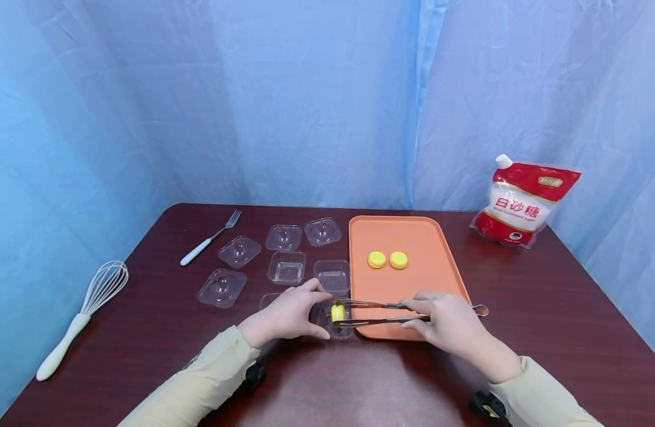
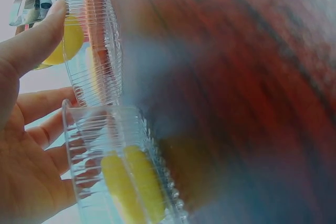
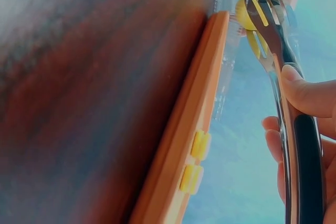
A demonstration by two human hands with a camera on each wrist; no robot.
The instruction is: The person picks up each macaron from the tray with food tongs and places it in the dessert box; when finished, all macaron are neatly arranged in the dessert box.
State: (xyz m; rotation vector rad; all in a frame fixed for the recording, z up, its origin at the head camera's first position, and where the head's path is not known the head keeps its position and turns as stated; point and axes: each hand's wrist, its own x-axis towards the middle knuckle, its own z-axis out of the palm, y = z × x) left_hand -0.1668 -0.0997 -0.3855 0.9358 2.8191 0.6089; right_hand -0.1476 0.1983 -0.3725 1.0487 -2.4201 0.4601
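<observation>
My right hand [image 1: 449,323] grips metal tongs [image 1: 380,321] with dark handles. Between their tips is a yellow macaron [image 1: 338,313], on edge, at a clear plastic box [image 1: 344,333] beside the tray. My left hand [image 1: 288,314] holds this box, thumb on the near side and fingers on the far side. A second yellow macaron [image 2: 134,182] lies in the neighbouring box in the left wrist view; my left hand mostly hides that box in the head view. Two more yellow macarons [image 1: 377,260] sit on the orange tray [image 1: 396,234].
Two clear boxes [image 1: 287,268] stand behind my left hand, with several clear domed lids [image 1: 240,251] around them. A fork [image 1: 210,238] and a whisk [image 1: 87,314] lie to the left. A red-and-white sugar bag [image 1: 521,204] stands at back right.
</observation>
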